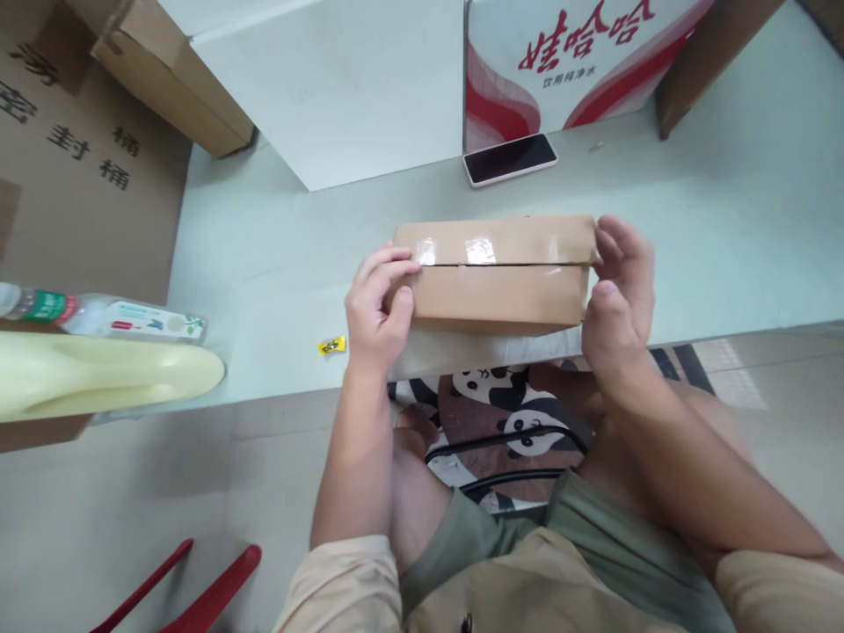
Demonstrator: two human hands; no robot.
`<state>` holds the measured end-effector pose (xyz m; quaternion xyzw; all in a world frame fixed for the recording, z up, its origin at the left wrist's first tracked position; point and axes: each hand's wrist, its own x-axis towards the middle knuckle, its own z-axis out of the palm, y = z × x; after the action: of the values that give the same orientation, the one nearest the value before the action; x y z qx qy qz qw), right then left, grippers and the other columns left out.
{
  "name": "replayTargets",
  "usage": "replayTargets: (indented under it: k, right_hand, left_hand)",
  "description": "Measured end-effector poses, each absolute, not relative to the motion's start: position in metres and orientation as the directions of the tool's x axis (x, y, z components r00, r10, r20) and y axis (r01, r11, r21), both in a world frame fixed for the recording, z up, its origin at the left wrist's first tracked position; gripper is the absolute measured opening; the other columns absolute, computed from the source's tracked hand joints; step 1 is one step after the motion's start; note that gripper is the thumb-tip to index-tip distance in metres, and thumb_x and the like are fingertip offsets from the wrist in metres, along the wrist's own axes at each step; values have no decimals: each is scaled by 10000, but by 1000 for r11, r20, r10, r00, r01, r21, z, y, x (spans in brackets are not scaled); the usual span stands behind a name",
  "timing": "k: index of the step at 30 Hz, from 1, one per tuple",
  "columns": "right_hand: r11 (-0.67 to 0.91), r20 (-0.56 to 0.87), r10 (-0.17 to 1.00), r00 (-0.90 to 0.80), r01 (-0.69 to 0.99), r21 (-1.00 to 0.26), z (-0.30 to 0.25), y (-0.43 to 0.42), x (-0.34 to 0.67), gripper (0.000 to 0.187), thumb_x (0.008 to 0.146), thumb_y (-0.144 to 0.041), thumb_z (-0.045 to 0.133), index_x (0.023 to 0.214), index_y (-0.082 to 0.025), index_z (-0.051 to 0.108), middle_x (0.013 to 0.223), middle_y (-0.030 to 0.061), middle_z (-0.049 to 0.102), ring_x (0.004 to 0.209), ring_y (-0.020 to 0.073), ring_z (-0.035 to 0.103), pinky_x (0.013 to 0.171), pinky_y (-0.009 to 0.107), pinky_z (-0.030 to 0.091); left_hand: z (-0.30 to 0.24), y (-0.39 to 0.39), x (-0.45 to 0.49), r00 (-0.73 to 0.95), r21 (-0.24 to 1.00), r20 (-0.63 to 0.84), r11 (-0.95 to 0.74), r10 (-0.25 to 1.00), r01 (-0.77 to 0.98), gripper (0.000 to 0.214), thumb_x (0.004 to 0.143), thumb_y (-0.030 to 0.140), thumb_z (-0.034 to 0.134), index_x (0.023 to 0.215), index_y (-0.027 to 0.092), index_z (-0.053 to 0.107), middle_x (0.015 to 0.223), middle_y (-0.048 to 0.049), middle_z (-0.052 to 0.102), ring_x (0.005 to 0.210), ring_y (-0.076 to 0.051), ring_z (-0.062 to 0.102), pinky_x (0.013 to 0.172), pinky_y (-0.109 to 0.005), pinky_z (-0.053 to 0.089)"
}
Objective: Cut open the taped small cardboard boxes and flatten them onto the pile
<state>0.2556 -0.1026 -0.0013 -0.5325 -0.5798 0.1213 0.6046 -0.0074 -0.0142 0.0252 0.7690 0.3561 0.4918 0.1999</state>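
Observation:
A flat brown cardboard box (pixel 501 272) lies at the near edge of the pale table (pixel 277 264), its top seam covered with clear tape. My left hand (pixel 375 308) grips the box's left end, fingers curled over the top edge. My right hand (pixel 620 290) clasps the right end, fingers wrapped round the corner. Under the box a pale sheet hangs over the table edge.
A phone (pixel 510 159) lies face up behind the box. A red-and-white printed carton (pixel 567 61) and a white board stand at the back. Brown cartons (pixel 79 158) stand left, with a plastic bottle (pixel 105 316) and a cream plastic object. A small yellow scrap (pixel 332 345) lies near my left hand.

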Motion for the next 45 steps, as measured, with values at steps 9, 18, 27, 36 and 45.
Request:
replayTargets:
  k: [9, 18, 27, 36, 45]
  right_hand:
    - [147, 218, 919, 328, 227, -963, -29, -91, 261, 491, 995, -579, 413, 1383, -303, 533, 1344, 83, 658, 1217, 254, 653, 1050, 519, 526]
    - [376, 372, 924, -84, 374, -848, 9, -107, 231, 560, 977, -595, 477, 1484, -359, 500, 1658, 24, 358, 1568, 269, 295, 1294, 541, 254]
    - [451, 482, 876, -39, 425, -785, 17, -115, 240, 613, 932, -616, 517, 1488, -362, 466, 1590, 38, 447, 1555, 310, 303, 1283, 583, 278]
    - [522, 661, 745, 91, 538, -662, 25, -118, 241, 351, 938, -450, 560, 1245, -351, 698, 1167, 73, 636, 1292, 295, 574, 1190, 583, 430]
    - [356, 415, 910, 17, 480, -801, 17, -111, 242, 410, 952, -476, 578, 1320, -311, 651, 1599, 62, 439, 1507, 313, 399, 1245, 573, 347]
  left_hand:
    - [4, 9, -41, -96, 865, 488, -467, 867, 183, 190, 824, 248, 577, 940, 228, 727, 1144, -49, 722, 1165, -217, 646, 1076, -372, 478]
    - [-14, -1, -18, 12, 985, -28, 29, 1000, -172, 418, 823, 587, 607, 1033, 237, 693, 1156, -67, 739, 1071, -224, 692, 802, -306, 568]
    - [-12, -13, 0, 347, 947, -258, 308, 902, -96, 705, 804, 782, 533, 1254, 250, 637, 1224, -112, 737, 1104, -290, 713, 846, -409, 605]
    - [-14, -26, 0, 587, 921, -384, 343, 713, 186, 329, 818, 485, 690, 1015, 233, 764, 862, -79, 784, 744, -240, 757, 610, -349, 617]
    - [1, -17, -4, 70, 971, 104, -117, 992, 209, 274, 876, 382, 593, 994, 204, 765, 999, -86, 781, 985, -247, 729, 914, -438, 583]
